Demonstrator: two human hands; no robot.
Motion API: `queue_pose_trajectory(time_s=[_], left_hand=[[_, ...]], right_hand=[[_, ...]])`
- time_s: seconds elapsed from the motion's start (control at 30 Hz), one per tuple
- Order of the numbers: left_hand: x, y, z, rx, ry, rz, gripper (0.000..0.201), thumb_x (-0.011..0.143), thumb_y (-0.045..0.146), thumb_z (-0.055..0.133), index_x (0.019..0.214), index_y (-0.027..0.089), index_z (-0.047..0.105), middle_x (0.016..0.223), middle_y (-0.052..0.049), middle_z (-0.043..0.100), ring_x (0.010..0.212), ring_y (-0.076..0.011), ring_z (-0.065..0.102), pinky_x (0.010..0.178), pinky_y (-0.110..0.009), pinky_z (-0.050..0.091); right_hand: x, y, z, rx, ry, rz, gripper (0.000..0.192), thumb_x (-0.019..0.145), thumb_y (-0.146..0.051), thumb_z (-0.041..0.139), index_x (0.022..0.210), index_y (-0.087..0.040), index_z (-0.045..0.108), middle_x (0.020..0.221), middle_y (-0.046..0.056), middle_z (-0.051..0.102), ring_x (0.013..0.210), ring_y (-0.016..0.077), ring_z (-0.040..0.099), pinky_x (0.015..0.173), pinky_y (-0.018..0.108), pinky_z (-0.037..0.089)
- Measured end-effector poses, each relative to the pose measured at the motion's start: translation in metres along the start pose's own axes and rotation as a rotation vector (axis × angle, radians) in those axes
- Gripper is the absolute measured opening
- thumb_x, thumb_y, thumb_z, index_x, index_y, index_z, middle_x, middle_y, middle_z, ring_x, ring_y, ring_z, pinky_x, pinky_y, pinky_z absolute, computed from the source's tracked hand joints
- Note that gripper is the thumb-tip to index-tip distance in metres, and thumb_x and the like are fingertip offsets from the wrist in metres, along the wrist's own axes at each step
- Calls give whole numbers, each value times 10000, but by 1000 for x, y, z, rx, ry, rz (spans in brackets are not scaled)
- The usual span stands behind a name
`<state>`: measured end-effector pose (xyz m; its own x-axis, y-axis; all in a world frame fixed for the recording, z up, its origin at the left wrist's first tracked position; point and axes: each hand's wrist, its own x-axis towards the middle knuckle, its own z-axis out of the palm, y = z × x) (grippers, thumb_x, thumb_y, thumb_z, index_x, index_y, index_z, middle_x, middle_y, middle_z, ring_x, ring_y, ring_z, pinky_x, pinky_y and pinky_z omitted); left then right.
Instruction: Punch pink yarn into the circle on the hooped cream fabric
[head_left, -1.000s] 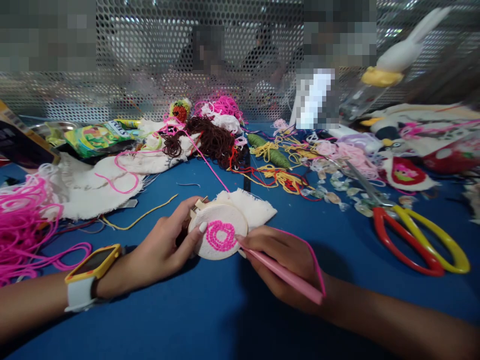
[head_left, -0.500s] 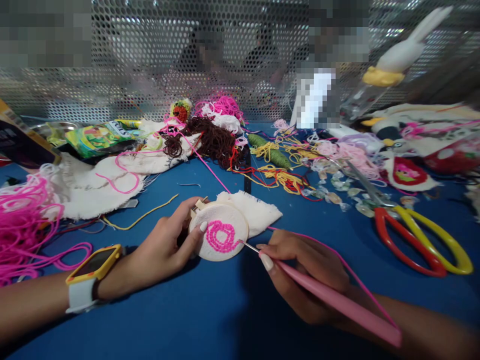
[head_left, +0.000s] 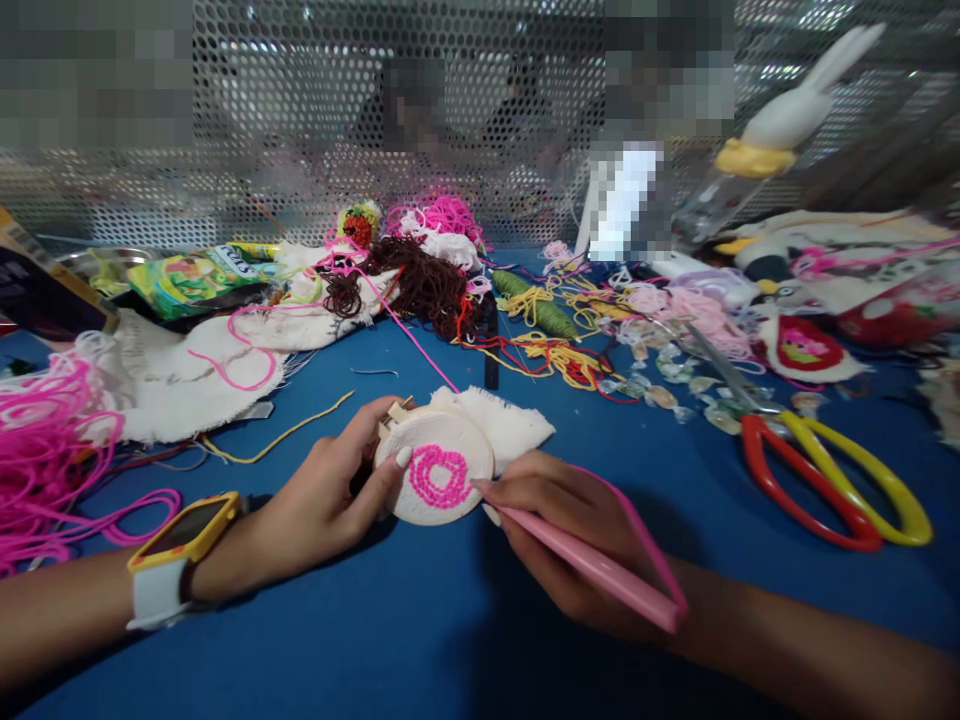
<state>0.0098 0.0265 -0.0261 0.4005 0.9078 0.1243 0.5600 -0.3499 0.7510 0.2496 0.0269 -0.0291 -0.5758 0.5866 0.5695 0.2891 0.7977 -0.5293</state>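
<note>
My left hand (head_left: 341, 480) grips the left edge of a small round embroidery hoop (head_left: 403, 500), its thumb on the stretched white cloth. A ring of bright pink loops (head_left: 438, 476) is worked into that cloth. My right hand (head_left: 559, 530) is closed round a pink punch needle (head_left: 600, 565), whose tip meets the cloth at the ring's right side; my fingers hide the metal shaft. Pink yarn (head_left: 646, 535) comes out of the handle's back end. Loose white cloth (head_left: 506, 425) sticks out behind the hoop.
Scissors (head_left: 810, 480) with red and yellow handles lie at the right. A heap of pink yarn (head_left: 45, 440) is at the left. Yarn bundles (head_left: 420, 280), a snack bag (head_left: 202, 280) and wrapped candies (head_left: 675, 365) line the back of the blue table (head_left: 330, 640), before a perforated metal panel (head_left: 300, 130).
My right hand has moved left toward the hoop, and the punch needle's metal shaft no longer shows. The handle looks shorter in view. My left hand keeps its hold.
</note>
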Motion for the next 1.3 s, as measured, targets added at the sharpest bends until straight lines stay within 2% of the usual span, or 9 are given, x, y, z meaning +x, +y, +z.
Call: queue_pose_trajectory(time_s=[0.13,0.27,0.4,0.5,0.63,0.77,0.87,1.03,1.3], left_hand=[[0,0,1,-4,13,6,417,921,262,432,1314,199,309,791,2,614,637,-119,563,601,-218,481],[2,4,1,-129,80,-8,447,893,262,502,1301,188,336,919,-42,636,621,-97,574,552,-185,496],[2,5,1,-232,154,12,535,807,286,646,1274,185,405,1073,-89,631,751,-130,636,595,-192,541],[0,2,1,-161,174,83,501,783,289,677,1231,193,475,1002,-68,661,784,-151,644,649,-223,554],[-3,-1,0,103,109,183,259,844,313,594,1066,185,559,905,-57,655,803,-173,617,670,-258,525],[-1,0,0,216,40,104,217,912,323,469,1053,174,539,916,-48,639,772,-155,590,667,-259,497],[-1,-2,1,155,59,54,265,925,313,443,1149,178,486,978,-43,631,824,-154,581,738,-272,491],[2,-6,0,-23,93,23,266,911,298,475,1146,176,495,1060,-57,597,959,-177,547,867,-296,449],[12,3,-6,-419,129,-77,282,876,328,546,1117,181,537,769,0,546,620,-99,465,531,-177,404]], right_hand=[[-2,8,5,44,-17,3,241,860,-83,461,1064,-143,575,795,68,593,713,147,580,627,268,509],[-3,10,7,9,48,-20,178,840,-87,510,996,-156,561,793,55,606,712,144,591,639,266,507],[-4,11,10,24,98,-17,153,838,-84,527,968,-166,532,739,21,586,637,115,564,578,227,475],[-4,13,10,50,54,-12,151,842,-79,520,966,-164,518,754,27,590,665,121,571,600,232,474],[-5,13,10,57,21,9,144,837,-77,529,958,-156,524,765,35,591,681,129,566,612,245,466],[-5,12,8,53,21,3,159,844,-84,525,988,-148,539,791,44,600,699,130,567,617,248,470],[-5,13,7,32,-8,29,198,849,-117,543,1043,-158,544,863,51,616,766,132,586,668,250,479],[-8,14,8,18,-8,136,388,827,-197,611,1188,-201,466,965,40,617,837,134,594,750,254,488],[-9,23,5,-65,99,200,420,794,-123,535,1182,-200,393,1036,76,537,933,185,568,818,334,496]])
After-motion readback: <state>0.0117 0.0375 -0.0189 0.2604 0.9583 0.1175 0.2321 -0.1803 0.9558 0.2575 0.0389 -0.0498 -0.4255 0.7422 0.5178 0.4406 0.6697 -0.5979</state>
